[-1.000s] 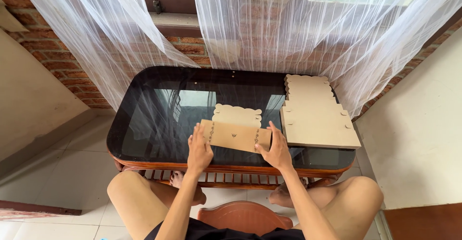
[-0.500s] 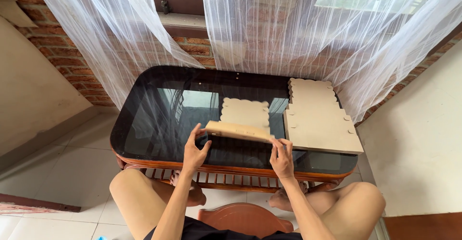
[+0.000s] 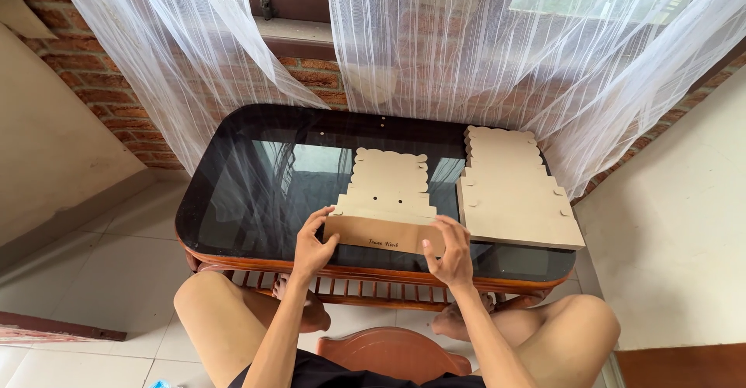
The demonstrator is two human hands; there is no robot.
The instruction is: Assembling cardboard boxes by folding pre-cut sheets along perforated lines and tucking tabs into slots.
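**Glass-topped table and the cardboard on it**

A low table [image 3: 256, 201] with a dark, reflective glass top, rounded corners and a reddish wooden frame with a slatted rail under its near edge. A flat cardboard box blank [image 3: 388, 190] with scalloped far edge lies on the glass, just beyond the left hand [image 3: 312, 246] and right hand [image 3: 449, 249], which grip its folded-up near flap. To the outer side of the right hand rests a stack of cardboard blanks [image 3: 513, 194], just beside the single blank.
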